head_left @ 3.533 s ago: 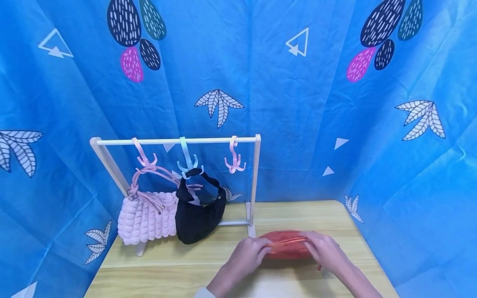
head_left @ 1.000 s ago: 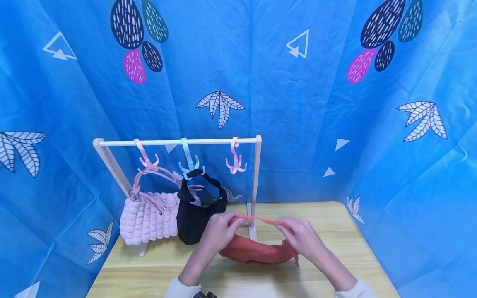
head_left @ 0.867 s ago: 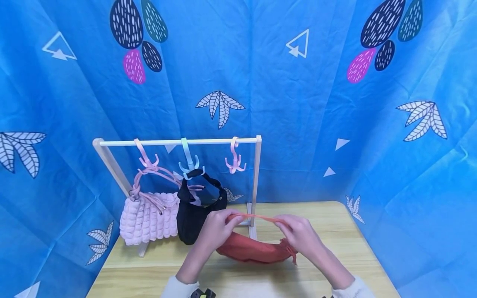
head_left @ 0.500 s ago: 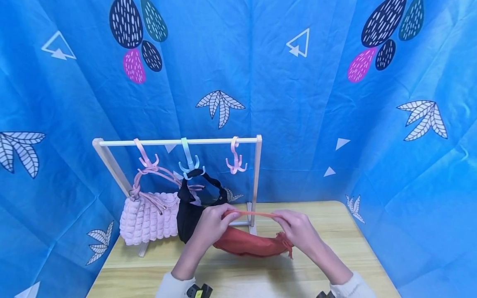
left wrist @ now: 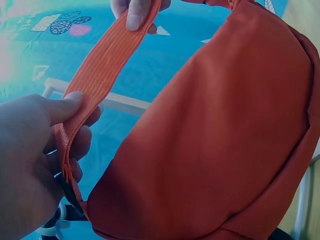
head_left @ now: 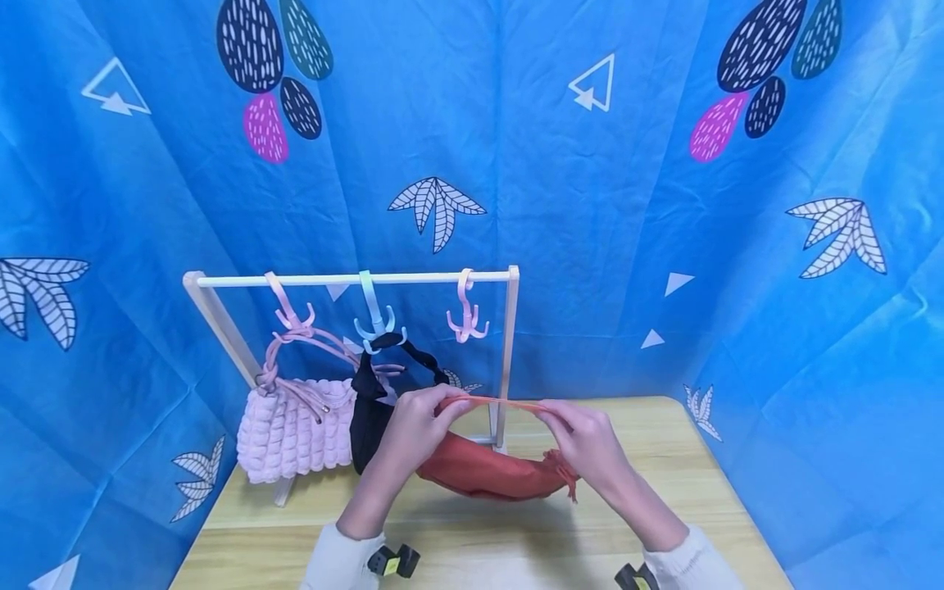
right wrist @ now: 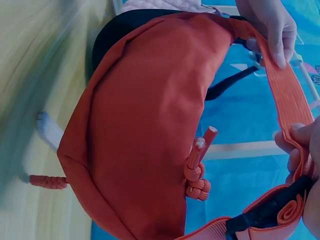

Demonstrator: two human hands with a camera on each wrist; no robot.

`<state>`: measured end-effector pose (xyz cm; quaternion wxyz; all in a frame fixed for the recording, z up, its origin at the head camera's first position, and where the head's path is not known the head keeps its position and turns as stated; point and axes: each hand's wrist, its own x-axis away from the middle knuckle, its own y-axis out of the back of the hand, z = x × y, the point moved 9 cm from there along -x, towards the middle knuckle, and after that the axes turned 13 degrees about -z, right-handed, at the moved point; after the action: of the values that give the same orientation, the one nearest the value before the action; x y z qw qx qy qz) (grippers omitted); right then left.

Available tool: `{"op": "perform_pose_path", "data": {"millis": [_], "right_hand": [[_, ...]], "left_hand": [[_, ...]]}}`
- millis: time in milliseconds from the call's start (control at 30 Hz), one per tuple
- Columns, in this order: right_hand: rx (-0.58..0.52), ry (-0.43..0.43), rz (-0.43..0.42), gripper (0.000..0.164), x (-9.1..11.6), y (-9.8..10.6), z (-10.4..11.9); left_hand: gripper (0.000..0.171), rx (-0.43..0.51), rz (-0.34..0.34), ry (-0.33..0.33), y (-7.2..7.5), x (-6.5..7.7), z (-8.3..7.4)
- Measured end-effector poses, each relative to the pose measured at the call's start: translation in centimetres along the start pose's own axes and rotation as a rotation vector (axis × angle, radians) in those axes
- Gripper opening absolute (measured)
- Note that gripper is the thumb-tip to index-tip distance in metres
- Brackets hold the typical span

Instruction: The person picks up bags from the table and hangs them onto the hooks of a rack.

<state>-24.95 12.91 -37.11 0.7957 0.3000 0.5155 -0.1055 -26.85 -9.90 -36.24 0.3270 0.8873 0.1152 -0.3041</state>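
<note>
An orange-red crescent-shaped shoulder bag [head_left: 483,469] hangs by its webbing strap [head_left: 505,402] above the table. The left hand [head_left: 416,428] pinches the strap near its left end, thumb flat on top in the left wrist view. Toward the other end, the right hand [head_left: 588,442] pinches it too, so the strap is drawn straight between them. A black buckle [right wrist: 267,212] sits by the right hand in the right wrist view, close to knotted cord ends [right wrist: 197,162]. Behind the left hand, a black bag [head_left: 369,426] is partly hidden.
A white-barred wooden rack [head_left: 509,352] stands on the table [head_left: 627,459]. From its bar hang a pink hook [head_left: 465,311], a blue-green hook [head_left: 378,315] bearing the black bag, and another pink hook [head_left: 289,307] bearing a pale pink puffy bag [head_left: 295,430]. Blue patterned cloth [head_left: 575,205] surrounds the table.
Both hands have raised the red bag from the table by its strap and shifted it left toward the rack. Over the last second they rise slightly further. The hanging bags stay put.
</note>
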Motion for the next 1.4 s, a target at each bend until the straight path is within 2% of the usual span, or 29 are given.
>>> {"op": "perform_pose_path", "data": {"millis": [300, 467, 700, 900, 1200, 1400], "right_hand": [[0.003, -0.023, 0.002, 0.025, -1.8, -0.1, 0.0], [0.002, -0.003, -0.022, 0.023, -2.8, 0.1, 0.1], [0.002, 0.019, -0.067, 0.023, -4.6, 0.2, 0.3], [-0.005, 0.044, -0.104, 0.022, -5.8, -0.1, 0.5], [0.01, 0.056, -0.125, 0.024, -6.9, -0.4, 0.9], [0.034, 0.079, -0.16, 0.024, -7.8, -0.4, 0.9]], "left_hand": [[0.012, 0.015, -0.028, -0.05, 1.0, -1.3, -0.6], [0.012, 0.011, -0.042, -0.063, 1.4, -2.0, -0.6], [0.013, -0.013, -0.101, -0.101, 2.4, -3.4, -1.2], [0.014, -0.011, -0.13, -0.095, 3.2, -4.5, -1.4], [0.017, -0.04, -0.214, -0.155, 4.2, -5.3, -1.8], [0.019, -0.052, -0.23, -0.172, 4.6, -6.0, -2.2]]}}
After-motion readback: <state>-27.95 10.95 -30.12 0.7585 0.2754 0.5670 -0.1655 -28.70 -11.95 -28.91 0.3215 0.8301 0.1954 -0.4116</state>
